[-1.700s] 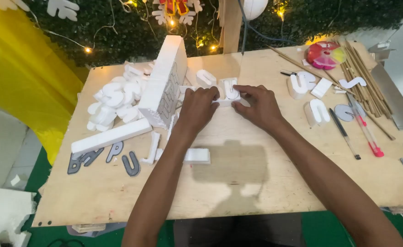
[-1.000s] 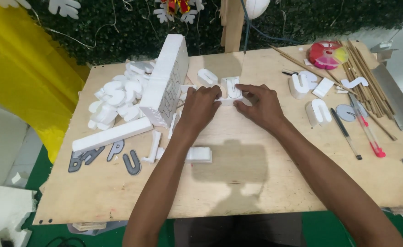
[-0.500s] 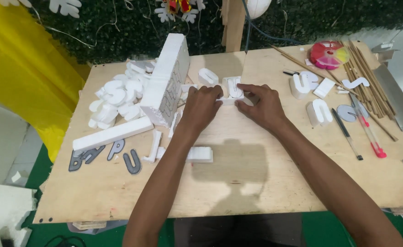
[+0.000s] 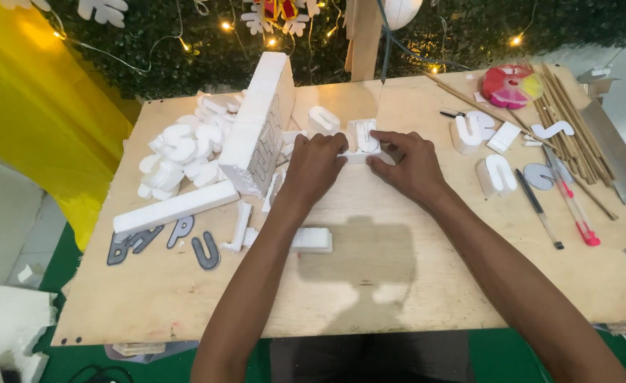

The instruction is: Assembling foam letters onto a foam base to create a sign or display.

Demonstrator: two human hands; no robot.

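One broad, pale plywood counter (image 4: 370, 284) carries everything here, and places below are given from the tall white foam slab (image 4: 260, 135) that stands on edge on it, with letter shapes cut out of its face. Just right of that slab, both hands meet over a small white foam block (image 4: 363, 137) with a U-shaped letter outline on top. The left hand (image 4: 314, 164) lies knuckles up, its fingers curled against the block's left end; the right hand (image 4: 411, 162) lies flatter, fingers and thumb closed loosely on the block's right end and lower edge. Left of the slab sits a heap of white foam letter offcuts (image 4: 182, 150). A long white foam bar (image 4: 174, 207) lies in front of the slab to its left, with flat grey cut-out letters (image 4: 165, 240) beyond it toward the counter's near left edge. Well right of the slab, past the hands, stand more white foam letters (image 4: 483, 145), a bundle of thin wooden sticks (image 4: 565, 117), and a red-tipped pen (image 4: 572, 206).
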